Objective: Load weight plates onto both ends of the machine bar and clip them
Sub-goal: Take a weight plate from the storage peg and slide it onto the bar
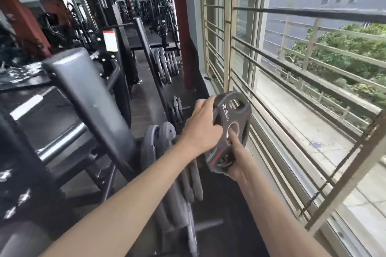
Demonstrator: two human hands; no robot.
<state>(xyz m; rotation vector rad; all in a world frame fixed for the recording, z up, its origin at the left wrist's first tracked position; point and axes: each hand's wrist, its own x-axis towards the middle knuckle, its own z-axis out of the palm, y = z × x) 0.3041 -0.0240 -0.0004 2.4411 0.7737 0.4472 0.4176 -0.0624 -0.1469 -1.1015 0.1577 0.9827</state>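
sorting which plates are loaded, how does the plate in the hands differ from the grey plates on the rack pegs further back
The held plate is black, marked 2.5 kg, gripped by the left hand and right hand, free of any peg. The rack plates look grey, stacked together on pegs, untouched. Both are round with holes.

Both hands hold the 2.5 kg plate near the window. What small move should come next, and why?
Probably turn left and carry the 2.5 kg plate toward the machine: left hand and right hand grip it in the air, on no bar.

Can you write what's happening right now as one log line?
step: carrying plate | left hand: grips 2.5 kg plate edge | right hand: holds plate's lower part | on bar: no | clip: not seen
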